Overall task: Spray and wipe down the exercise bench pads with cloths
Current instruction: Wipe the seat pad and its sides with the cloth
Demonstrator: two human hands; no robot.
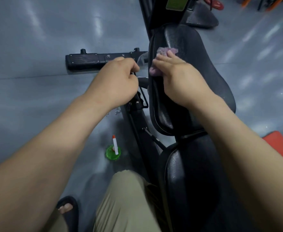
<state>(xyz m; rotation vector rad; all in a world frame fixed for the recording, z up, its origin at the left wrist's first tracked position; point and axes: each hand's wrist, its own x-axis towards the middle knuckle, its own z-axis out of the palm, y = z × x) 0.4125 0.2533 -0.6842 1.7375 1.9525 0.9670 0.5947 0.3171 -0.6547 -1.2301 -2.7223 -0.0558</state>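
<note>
The black backrest pad [196, 67] of the exercise bench runs up the middle right, with the black seat pad [192, 173] below it. My right hand [179, 76] presses a purple cloth [166, 51] against the left side of the backrest pad, fingers laid over the cloth. My left hand [119, 79] is curled around a black metal handle of the bench frame [143, 101] just left of the pad. A green spray bottle [113, 151] with a white and red nozzle stands on the floor left of the frame.
A black floor bar of the bench [94, 60] lies on the grey floor at the upper left. An orange-red mat [281, 146] sits at the right edge. My leg in beige trousers [129, 201] and a foot in a black sandal [68, 208] are at the bottom.
</note>
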